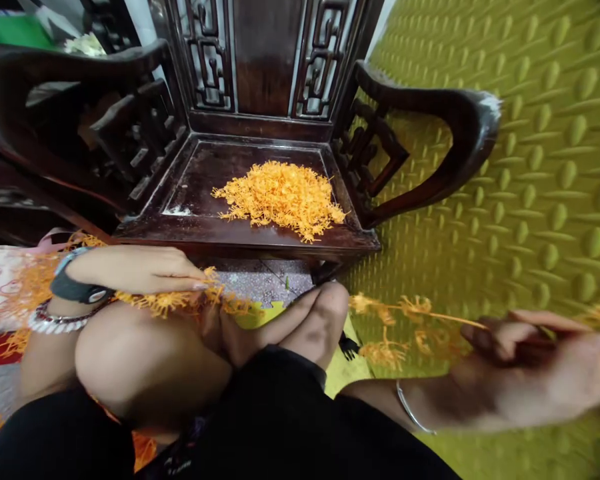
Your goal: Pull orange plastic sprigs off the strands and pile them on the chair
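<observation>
My left hand (155,268) lies over my raised knee, its fingers pressed together round an orange frilly plastic flower piece (211,283); more orange fringe hangs below the palm. Off to the right, my right hand (540,360) is blurred by motion, its fingers curled on a thin orange strand (445,317). Frilly flower pieces (383,353) dangle along that strand toward my other knee. On the chair seat rests a loose heap of orange frilly flower pieces (283,197). What lies under my left palm is partly hidden.
The dark wooden chair (200,167) stands in front, with carved back and curved arms. A yellow-green textured mat (505,220) fills the right side. At left, a white patterned bag (0,273) sits beside more orange fringe (30,283). A green container (17,28) is at the upper left.
</observation>
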The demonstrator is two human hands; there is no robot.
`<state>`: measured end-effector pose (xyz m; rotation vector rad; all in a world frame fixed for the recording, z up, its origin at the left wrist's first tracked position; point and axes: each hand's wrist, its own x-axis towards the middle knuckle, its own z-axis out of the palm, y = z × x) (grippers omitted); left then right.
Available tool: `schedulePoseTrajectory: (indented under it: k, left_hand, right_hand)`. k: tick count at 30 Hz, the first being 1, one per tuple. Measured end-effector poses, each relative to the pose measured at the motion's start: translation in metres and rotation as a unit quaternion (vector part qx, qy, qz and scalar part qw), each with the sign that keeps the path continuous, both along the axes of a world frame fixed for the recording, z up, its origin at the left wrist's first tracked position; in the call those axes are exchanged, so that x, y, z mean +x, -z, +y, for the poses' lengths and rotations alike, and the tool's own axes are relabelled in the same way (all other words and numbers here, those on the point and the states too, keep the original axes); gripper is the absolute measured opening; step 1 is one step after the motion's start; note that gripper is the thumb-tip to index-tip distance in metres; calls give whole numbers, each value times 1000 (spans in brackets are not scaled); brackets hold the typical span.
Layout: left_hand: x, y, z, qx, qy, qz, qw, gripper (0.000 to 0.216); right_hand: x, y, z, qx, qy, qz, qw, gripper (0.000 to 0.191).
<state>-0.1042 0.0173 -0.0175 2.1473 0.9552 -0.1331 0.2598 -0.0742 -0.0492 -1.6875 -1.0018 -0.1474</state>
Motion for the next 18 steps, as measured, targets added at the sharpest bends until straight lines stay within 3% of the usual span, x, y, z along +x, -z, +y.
schedulePoseTrajectory:
  k: [3,6,8,12,15,18]
  left_hand:
    - [12,14,13,-79,100,-2,992,31]
    - [21,30,26,-91,136,-1,987,30]
    - [29,41,33,-45,130,40,990,33]
    - [52,65,40,30,109,155,981,28]
    - [74,81,43,51,93,169,980,25]
    - [96,87,47,99,74,156,980,25]
  right_hand:
    - [-8,8,4,98,-28,132,986,36]
    - [-12,17,15,38,-103,193,975,31]
    - [-12,24,23,18,-138,221,965,26]
    - [-17,35,34,62,-206,295,931,27]
    - [-25,40,37,35,-253,305,917,28]
    - [-34,44,36,-13,-274,287,918,33]
